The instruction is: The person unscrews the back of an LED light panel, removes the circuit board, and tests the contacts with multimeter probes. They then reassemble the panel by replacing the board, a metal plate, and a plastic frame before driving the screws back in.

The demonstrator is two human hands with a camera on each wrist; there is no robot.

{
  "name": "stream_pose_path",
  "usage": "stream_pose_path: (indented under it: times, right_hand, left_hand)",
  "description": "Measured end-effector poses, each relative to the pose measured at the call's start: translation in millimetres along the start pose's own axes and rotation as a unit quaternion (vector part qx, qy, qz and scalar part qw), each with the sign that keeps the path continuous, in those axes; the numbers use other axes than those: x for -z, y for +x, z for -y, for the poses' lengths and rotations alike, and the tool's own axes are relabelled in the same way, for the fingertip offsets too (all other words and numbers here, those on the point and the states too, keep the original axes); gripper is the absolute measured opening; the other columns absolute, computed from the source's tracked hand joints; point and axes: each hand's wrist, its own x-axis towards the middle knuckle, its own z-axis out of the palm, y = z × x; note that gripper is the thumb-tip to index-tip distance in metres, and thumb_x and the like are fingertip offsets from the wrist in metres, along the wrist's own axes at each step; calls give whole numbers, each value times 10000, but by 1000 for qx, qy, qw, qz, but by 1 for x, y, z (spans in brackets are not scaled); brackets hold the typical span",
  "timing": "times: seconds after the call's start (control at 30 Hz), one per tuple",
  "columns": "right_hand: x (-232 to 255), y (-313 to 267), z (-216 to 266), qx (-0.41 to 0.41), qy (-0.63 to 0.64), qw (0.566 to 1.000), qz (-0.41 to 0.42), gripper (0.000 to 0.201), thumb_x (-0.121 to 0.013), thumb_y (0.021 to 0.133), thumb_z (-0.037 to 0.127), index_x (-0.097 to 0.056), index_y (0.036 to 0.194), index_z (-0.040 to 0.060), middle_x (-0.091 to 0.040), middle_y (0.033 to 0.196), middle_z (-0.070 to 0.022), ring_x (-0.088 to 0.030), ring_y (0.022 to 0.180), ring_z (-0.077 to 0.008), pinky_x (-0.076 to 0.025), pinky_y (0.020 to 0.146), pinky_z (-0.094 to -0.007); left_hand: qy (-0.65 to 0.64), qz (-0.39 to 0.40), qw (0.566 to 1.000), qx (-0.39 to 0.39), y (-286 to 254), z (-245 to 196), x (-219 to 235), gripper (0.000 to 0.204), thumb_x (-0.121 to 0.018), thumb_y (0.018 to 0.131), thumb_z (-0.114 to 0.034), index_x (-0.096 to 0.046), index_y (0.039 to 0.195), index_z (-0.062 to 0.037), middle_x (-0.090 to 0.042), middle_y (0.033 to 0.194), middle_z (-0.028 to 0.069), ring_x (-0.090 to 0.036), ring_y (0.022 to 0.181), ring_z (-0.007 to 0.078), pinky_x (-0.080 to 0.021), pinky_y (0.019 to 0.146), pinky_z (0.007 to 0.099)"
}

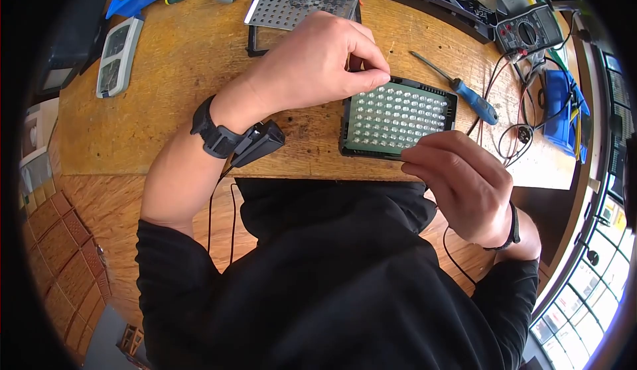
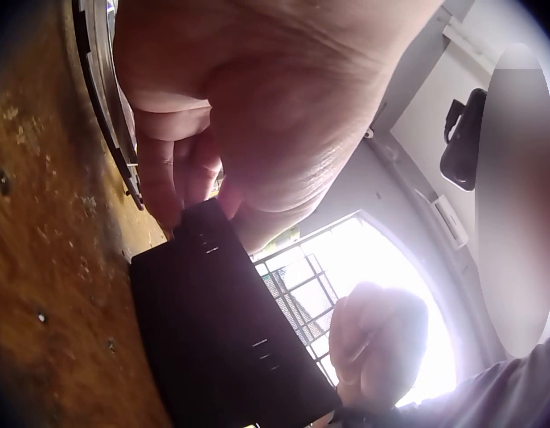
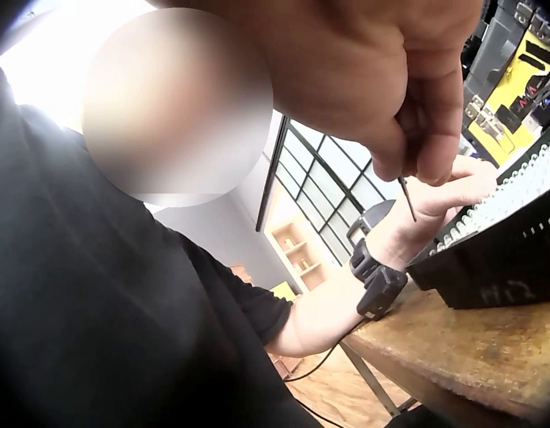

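A black-framed LED light panel (image 1: pixel 402 119) sits at the front of the wooden bench, its rows of clear LEDs facing up on a green board. My left hand (image 1: pixel 318 61) grips it at the upper left corner, thumb and fingers about the edge of the black housing (image 2: pixel 221 330). Low over the panel's near right corner, my right hand (image 1: pixel 464 184) pinches a thin, dark, pointed metal piece (image 3: pixel 408 201). Its tip sticks out below the fingers; the rest is hidden in the grip, so I cannot tell its kind.
A blue-handled screwdriver (image 1: pixel 474 101) lies right of the panel, near a multimeter (image 1: pixel 527 33) with tangled leads. Behind my left hand lies a perforated metal plate (image 1: pixel 272 10). A white-framed part (image 1: pixel 119 57) rests at the left; a blue bin (image 1: pixel 561 115) stands at the right.
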Motion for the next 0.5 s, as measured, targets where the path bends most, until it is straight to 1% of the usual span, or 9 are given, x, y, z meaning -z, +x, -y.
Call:
stream_pose_path:
  times: [0.03,0.07,0.23,0.3,0.5]
  right_hand:
    - [-1,2,1,-6,-2,1000,-3,293,-857,840,-55,-735,1106,-76,-705,997,-171,-747,828,-303,-617,673,-383]
    - [-6,5,1,6,-2,1000,-18,285,-866,842,-47,-734,1094,-67,-701,990,-163,-736,809,-300,-607,665,-385]
    - [-24,16,0,28,22,999,-39,282,-867,839,-42,-728,1084,-63,-694,971,-151,-730,797,-303,-597,659,-390]
    - [-27,17,5,-23,17,999,-29,225,-875,864,-22,-768,1062,-25,-740,989,-140,-757,854,-284,-616,736,-371]
    - [-34,19,5,-23,10,999,-26,213,-870,870,-18,-772,1060,-19,-738,989,-134,-757,859,-285,-617,743,-367]
  left_hand:
    - [0,-1,1000,2,-1,0,0,142,-851,943,-179,-867,1008,-54,-776,875,25,-675,681,129,-520,628,287]
    - [-3,0,1000,2,0,1,0,146,-853,942,-184,-867,1008,-54,-775,870,26,-677,681,131,-522,629,290]
    - [-14,7,1000,6,1,3,2,164,-857,940,-201,-865,1010,-53,-769,862,35,-681,679,140,-527,633,299]
    - [-7,3,1000,0,0,3,1,176,-859,940,-211,-864,1013,-51,-764,857,44,-683,679,148,-531,636,303]
    - [-10,7,1000,6,0,5,0,187,-861,941,-230,-865,1022,-61,-793,908,63,-726,717,172,-555,661,313]
